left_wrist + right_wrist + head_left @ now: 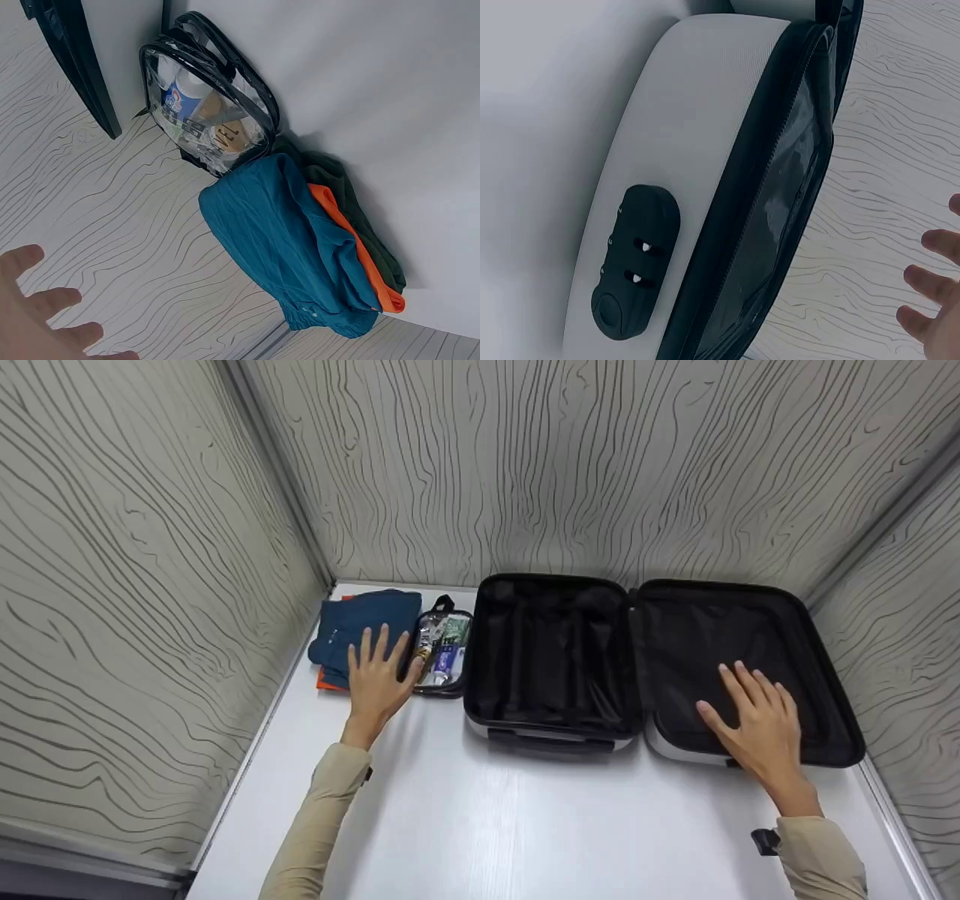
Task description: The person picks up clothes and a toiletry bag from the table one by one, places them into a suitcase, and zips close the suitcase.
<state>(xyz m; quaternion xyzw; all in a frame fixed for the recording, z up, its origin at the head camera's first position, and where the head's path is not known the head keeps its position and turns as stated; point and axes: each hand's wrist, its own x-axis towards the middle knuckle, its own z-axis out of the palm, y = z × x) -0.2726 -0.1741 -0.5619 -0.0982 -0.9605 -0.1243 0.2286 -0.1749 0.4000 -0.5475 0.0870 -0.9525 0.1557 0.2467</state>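
My left hand (379, 679), fingers spread and straight, hovers over the near edge of a folded clothes stack and a clear toiletry pouch (442, 652); it holds nothing. Blue fabric (289, 244) tops the stack, with an orange piece (352, 247) and a dark green piece (356, 214) under it in the left wrist view. Tubes and bottles show through the pouch. Over the right half of an unfolded suitcase (555, 652) is my right hand (765, 727), fingers straight and apart, holding nothing. A black combination lock (636, 262) sits on the suitcase's white side.
The suitcase lies spread on a white table (480, 817), both dark-lined halves facing up and joined at the middle. Wood-patterned panels (555, 465) enclose the table at the back and both sides. The pouch stands between the clothes and the suitcase.
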